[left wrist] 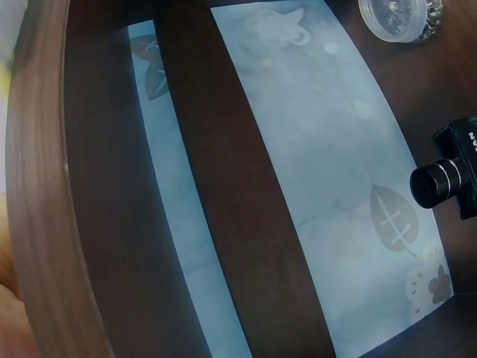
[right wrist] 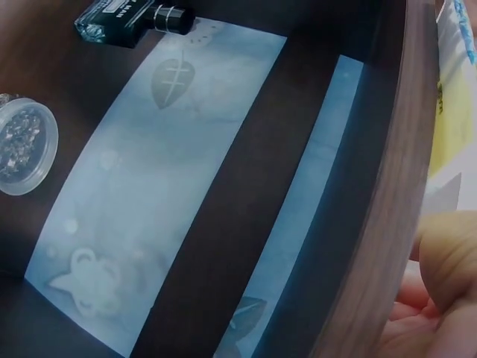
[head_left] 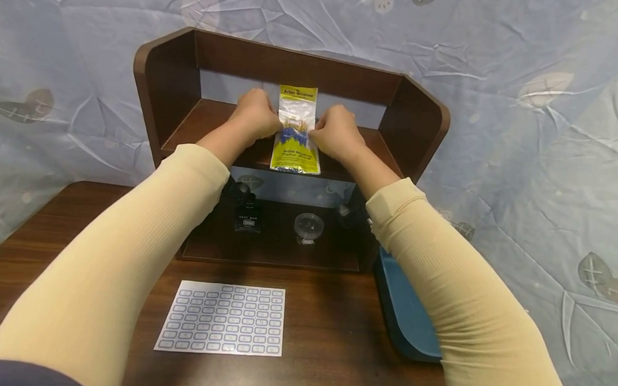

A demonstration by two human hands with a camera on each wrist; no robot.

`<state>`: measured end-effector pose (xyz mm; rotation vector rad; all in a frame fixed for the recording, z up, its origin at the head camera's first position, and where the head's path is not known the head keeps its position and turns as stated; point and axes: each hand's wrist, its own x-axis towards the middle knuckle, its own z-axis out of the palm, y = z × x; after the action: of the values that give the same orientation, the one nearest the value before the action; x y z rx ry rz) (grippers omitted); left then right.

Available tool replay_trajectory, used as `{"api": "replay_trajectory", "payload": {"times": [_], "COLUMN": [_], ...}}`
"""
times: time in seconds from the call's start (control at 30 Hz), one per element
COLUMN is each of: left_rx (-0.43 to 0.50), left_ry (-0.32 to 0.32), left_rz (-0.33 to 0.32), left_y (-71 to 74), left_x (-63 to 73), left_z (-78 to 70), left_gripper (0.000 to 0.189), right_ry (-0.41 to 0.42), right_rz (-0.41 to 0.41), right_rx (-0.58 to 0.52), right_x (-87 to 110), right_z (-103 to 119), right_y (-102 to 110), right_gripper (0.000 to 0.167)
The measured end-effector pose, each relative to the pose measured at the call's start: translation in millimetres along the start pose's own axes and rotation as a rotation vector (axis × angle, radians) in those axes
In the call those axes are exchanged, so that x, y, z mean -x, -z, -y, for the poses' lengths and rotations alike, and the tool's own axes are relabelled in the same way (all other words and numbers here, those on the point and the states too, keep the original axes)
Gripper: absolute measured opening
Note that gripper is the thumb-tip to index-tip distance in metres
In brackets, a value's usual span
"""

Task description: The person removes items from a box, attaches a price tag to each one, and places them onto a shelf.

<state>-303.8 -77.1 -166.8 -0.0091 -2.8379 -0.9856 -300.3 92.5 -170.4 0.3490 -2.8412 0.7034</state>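
Note:
A clear and yellow packet of artist brushes stands upright at the upper shelf, its lower end overlapping the shelf's front edge in the head view. My left hand pinches its left side, and my right hand pinches the right side at about the same height. Through the clear middle, blue and golden brush parts show. A strip of the packet's yellow print appears beside my right fingers in the right wrist view. Only a sliver of the left hand enters the left wrist view.
Below, on the rack's lower board, stand a dark perfume bottle and a round clear tub of small shiny pieces. A sheet of blue-framed labels lies on the wooden table. Right of the rack sits a blue tray.

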Motion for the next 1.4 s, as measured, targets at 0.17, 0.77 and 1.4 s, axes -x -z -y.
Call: {"api": "replay_trajectory", "payload": {"times": [0.17,0.77,1.4], "left_rx": [-0.004,0.052,0.141], "left_ry": [-0.023,-0.273,-0.692], "left_rz": [-0.004,-0.187,-0.346], "left_y": [0.7,4.5,-9.9], "left_x": [2.4,33.0,116.9], "left_z": [1.6,5.1,33.3], "left_gripper": [0.03,0.036,0.021], "right_ry": [-0.009,0.244,0.563], "right_rz": [-0.006,-0.206,-0.271], "right_rx": [0.021,-0.014,0.017], "right_x": [3.3,37.6,153.9], "right_z": [-2.4,-18.6,-73.2], "right_y": [1.7,11.8,-6.6], "right_gripper": [0.044,0.025,0.007]}}
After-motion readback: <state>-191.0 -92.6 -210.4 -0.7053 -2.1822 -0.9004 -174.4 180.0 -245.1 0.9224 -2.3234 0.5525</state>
